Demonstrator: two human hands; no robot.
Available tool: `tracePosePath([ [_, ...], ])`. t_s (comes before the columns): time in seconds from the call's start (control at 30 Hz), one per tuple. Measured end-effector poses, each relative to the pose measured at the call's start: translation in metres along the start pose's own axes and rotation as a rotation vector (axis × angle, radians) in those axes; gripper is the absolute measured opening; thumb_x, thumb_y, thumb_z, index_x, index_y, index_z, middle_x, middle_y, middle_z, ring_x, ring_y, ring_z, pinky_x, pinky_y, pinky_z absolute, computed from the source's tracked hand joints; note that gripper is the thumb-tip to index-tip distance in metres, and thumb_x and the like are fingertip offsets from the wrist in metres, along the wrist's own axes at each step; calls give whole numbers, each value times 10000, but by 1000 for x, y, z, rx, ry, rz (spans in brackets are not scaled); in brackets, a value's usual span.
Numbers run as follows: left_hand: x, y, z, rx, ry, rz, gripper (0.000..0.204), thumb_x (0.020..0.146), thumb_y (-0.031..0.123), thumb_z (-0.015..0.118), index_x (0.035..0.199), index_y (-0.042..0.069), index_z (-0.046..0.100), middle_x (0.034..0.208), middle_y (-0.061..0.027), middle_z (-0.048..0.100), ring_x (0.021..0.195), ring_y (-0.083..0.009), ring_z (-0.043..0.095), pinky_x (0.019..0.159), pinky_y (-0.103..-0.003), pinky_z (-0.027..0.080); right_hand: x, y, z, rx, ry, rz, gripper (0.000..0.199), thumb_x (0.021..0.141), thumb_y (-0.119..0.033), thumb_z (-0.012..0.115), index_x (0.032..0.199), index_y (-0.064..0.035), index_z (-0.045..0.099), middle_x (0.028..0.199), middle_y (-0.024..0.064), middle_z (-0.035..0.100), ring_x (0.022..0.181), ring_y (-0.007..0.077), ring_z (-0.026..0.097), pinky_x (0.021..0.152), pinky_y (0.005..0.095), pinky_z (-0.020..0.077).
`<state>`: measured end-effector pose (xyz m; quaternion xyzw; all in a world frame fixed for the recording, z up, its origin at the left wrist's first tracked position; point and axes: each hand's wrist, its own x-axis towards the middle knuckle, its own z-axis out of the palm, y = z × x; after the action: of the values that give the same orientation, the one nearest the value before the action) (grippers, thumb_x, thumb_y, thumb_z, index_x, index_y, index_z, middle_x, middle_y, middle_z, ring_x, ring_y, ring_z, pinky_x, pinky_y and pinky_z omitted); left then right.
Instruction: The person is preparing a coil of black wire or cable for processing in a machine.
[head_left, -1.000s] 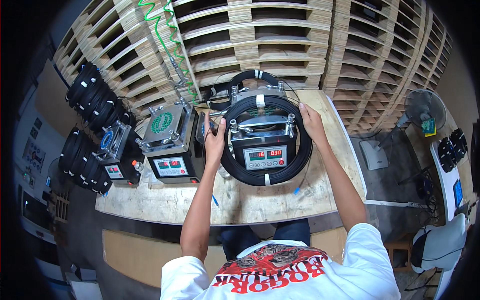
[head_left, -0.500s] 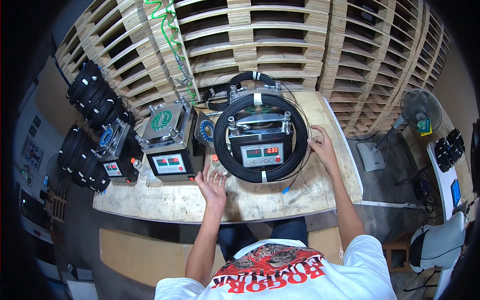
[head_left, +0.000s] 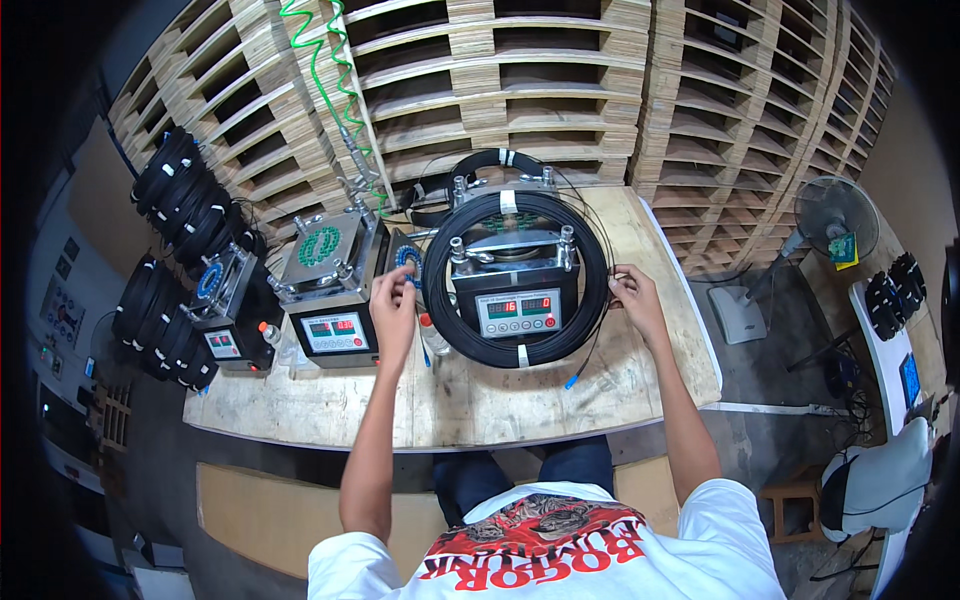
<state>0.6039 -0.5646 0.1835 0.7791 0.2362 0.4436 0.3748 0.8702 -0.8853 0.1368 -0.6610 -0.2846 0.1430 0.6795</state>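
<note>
Black cable wound into a thick round coil with white tape bands (head_left: 440,285) ringed the front of a black-bodied machine with a silver clamping top (head_left: 515,283), toward the right edge of our plywood-topped table (head_left: 480,420). One second earlier both our hands had clasped that coil by its sides; now our left hand (head_left: 393,305) had let go and come up beside the upright metal plate with a blue ring (head_left: 409,256). Its fingers, spread half a second before, had drawn together, though we could not tell whether they held anything. Our right hand (head_left: 640,303) stayed at the coil's right side, thumb and forefinger pinching a thin black cable (head_left: 588,360), whose blue tip (head_left: 571,382) hung toward the table's front edge. The red reading on the machine's display (head_left: 515,313) had changed.

Our left fingers covered part of the blue-ringed plate, and the coil crossed in front of the machine's sides. Leftward stood a larger machine with a green ring on top (head_left: 327,285), then a clear bottle with an orange-red cap (head_left: 268,330) and, near the table's left edge, a smaller machine with a blue disc (head_left: 228,300). Behind the table's back edge, a springy green hose (head_left: 327,100) dangled before stacked wooden pallets (head_left: 480,85).
</note>
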Motion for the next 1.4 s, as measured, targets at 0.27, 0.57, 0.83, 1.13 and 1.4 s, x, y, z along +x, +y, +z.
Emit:
tracePosePath([
  [0.27, 48, -37, 11, 111, -330, -81, 393, 947, 58, 588, 1338, 98, 578, 1030, -175, 691, 893, -280, 676, 808, -365, 531, 6, -20, -6, -46, -35, 94, 205, 961, -84, 630, 1154, -24, 600, 873, 50, 643, 742, 115, 659, 632, 260, 560],
  [0.57, 32, -31, -5, 100, -292, -65, 411, 993, 68, 579, 1401, 79, 528, 752, -69, 660, 652, -103, 597, 602, -286, 487, -36, -12, 6, 90, -158, 247, 877, 876, 2, 703, 1560, -224, 203, 989, 111, 583, 844, 196, 656, 659, 356, 625],
  [0.83, -25, 16, -8, 111, -234, -8, 587, 1011, 19, 499, 1545, 97, 266, 682, -123, 574, 553, -151, 537, 540, -326, 451, -95, -3, 22, 142, -43, 192, 874, 904, 62, 623, 1587, -224, 159, 854, 81, 595, 747, 159, 655, 656, 302, 581],
  [1.13, -80, 16, -21, -128, -420, -205, 218, 1012, 54, 519, 1124, 17, 701, 832, -53, 671, 627, -84, 619, 540, -252, 483, -128, -37, 29, -401, -53, -214, 225, 892, 9, 592, 1081, 4, 713, 867, 104, 700, 736, 175, 656, 698, 297, 521],
  [1.4, -62, 54, -74, 75, -670, 61, 296, 883, 22, 613, 1156, 74, 715, 1040, -88, 740, 875, -193, 709, 724, -307, 546, -124, -92, 10, -1035, -383, -376, 208, 777, -128, 739, 972, -65, 700, 973, 109, 627, 985, 262, 608, 871, 413, 451],
])
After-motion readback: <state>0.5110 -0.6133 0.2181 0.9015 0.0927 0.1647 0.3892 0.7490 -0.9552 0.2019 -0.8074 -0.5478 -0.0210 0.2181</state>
